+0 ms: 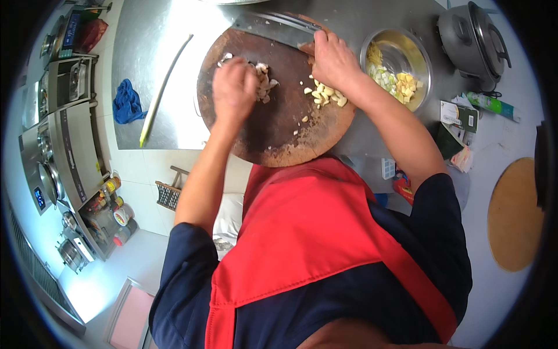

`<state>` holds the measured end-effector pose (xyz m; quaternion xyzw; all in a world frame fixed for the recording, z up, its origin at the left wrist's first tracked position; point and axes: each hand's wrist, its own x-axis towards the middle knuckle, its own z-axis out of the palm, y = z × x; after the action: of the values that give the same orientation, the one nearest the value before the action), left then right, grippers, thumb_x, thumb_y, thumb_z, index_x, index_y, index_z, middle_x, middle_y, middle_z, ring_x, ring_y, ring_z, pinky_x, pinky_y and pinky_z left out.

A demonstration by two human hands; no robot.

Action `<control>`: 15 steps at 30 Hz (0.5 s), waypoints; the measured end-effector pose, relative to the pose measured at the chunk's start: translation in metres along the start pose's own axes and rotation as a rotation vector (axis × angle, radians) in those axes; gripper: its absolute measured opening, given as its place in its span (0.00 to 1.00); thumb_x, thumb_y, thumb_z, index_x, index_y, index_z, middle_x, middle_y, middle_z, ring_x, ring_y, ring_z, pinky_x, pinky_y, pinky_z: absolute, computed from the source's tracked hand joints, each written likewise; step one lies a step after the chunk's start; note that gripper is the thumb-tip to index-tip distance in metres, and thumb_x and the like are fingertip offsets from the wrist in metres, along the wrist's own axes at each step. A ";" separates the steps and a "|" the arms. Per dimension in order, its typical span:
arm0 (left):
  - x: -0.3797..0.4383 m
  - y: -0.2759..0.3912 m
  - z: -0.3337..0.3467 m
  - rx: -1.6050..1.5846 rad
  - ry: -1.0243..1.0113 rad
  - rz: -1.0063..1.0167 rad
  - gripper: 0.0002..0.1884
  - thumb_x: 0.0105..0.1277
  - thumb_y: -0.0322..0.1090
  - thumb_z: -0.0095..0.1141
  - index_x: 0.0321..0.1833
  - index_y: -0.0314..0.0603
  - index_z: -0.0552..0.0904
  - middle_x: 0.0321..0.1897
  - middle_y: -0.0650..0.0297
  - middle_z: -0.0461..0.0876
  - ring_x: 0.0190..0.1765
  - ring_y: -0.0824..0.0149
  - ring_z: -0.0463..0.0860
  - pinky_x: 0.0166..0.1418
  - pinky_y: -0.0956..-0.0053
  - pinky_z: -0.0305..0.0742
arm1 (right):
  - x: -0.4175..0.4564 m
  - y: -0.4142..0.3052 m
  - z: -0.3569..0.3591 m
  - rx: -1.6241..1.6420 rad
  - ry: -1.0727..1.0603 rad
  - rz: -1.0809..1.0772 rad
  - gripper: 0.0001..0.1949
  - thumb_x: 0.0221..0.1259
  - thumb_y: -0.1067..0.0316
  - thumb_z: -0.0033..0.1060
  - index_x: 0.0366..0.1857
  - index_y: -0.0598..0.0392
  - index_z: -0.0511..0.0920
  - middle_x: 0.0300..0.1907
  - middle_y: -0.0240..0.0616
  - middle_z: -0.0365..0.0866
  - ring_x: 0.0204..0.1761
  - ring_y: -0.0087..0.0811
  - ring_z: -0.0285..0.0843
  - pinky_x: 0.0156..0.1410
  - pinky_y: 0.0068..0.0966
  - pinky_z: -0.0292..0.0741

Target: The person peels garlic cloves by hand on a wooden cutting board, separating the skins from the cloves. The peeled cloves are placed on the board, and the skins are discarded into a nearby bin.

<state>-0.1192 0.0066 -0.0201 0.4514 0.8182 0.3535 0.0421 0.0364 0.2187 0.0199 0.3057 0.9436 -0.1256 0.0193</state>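
Note:
A round wooden chopping board (279,126) lies on the steel table before me. My right hand (333,56) grips the handle of a cleaver (274,29), whose blade lies across the board's far part. Blurred, my left hand (235,87) is over the board's left part, fingers curled down at a heap of unpeeled garlic cloves or garlic skins (264,83); whether it holds any is hidden. Peeled garlic cloves (326,94) are piled near my right wrist, with small bits scattered on the wood.
Right of the board stands a steel bowl (429,72) with chopped pale and yellow pieces. A grey rice cooker (471,41) is beyond it. On the left of the table lie a green onion stalk (163,87) and a blue cloth (126,102).

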 end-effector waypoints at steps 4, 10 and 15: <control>0.012 -0.041 -0.026 -0.123 0.168 -0.208 0.12 0.77 0.36 0.56 0.51 0.35 0.87 0.60 0.45 0.83 0.64 0.47 0.81 0.70 0.58 0.74 | -0.023 -0.019 -0.022 0.063 -0.129 0.072 0.23 0.64 0.73 0.56 0.64 0.63 0.68 0.54 0.67 0.81 0.54 0.62 0.84 0.56 0.53 0.82; -0.008 -0.067 -0.051 -0.094 0.292 -0.154 0.10 0.76 0.34 0.58 0.50 0.34 0.87 0.59 0.45 0.83 0.62 0.47 0.82 0.68 0.59 0.75 | -0.094 -0.056 0.008 0.332 -0.145 0.168 0.26 0.72 0.71 0.56 0.72 0.63 0.65 0.52 0.65 0.84 0.51 0.60 0.86 0.58 0.50 0.83; -0.027 -0.069 -0.050 -0.165 0.226 -0.133 0.10 0.77 0.33 0.58 0.51 0.34 0.87 0.58 0.45 0.84 0.62 0.47 0.82 0.68 0.59 0.75 | -0.150 -0.114 0.041 0.520 -0.059 0.239 0.26 0.73 0.68 0.60 0.71 0.60 0.66 0.56 0.65 0.82 0.55 0.64 0.83 0.58 0.49 0.82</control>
<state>-0.1715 -0.0643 -0.0317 0.3486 0.8140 0.4645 0.0098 0.0901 0.0340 0.0230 0.4055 0.8361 -0.3689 -0.0179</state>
